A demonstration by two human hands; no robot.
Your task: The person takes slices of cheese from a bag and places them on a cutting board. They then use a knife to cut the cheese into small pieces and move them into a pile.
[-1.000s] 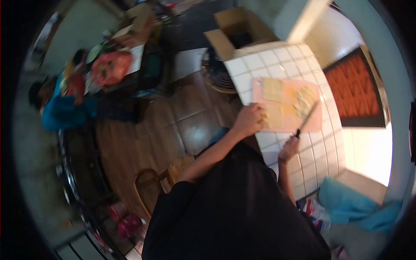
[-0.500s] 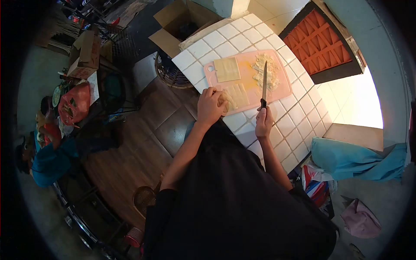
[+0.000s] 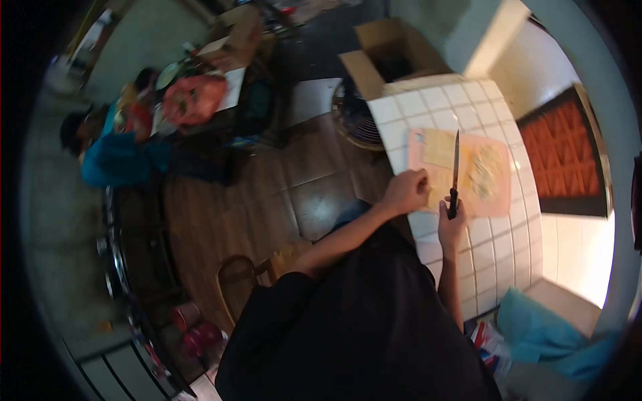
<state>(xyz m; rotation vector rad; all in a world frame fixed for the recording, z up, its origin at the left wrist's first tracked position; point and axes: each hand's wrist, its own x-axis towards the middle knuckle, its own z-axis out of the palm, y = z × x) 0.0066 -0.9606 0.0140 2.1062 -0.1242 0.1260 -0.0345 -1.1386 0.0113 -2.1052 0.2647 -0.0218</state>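
Observation:
A pink cutting board [image 3: 498,200] lies on a white tiled counter [image 3: 498,260]. My right hand [image 3: 451,224] grips a black-handled knife [image 3: 455,170], whose blade points away across the board. My left hand [image 3: 406,190] presses on pale yellow dough at the board's near left edge. A flat square dough sheet [image 3: 439,147] lies at the board's far left. Cut dough strips [image 3: 485,170] are heaped to the right of the blade.
An open cardboard box [image 3: 391,60] stands on the floor beyond the counter, beside a round fan [image 3: 351,120]. A person in a blue top [image 3: 117,160] sits at a cluttered table at the left. An orange grille [image 3: 568,154] is at right. Blue cloth [image 3: 535,321] lies near the counter's end.
The view swung and the counter shifted right. The knife moved from the strips to the middle of the board, blade now between the sheet and the heap. My left hand stays on the dough.

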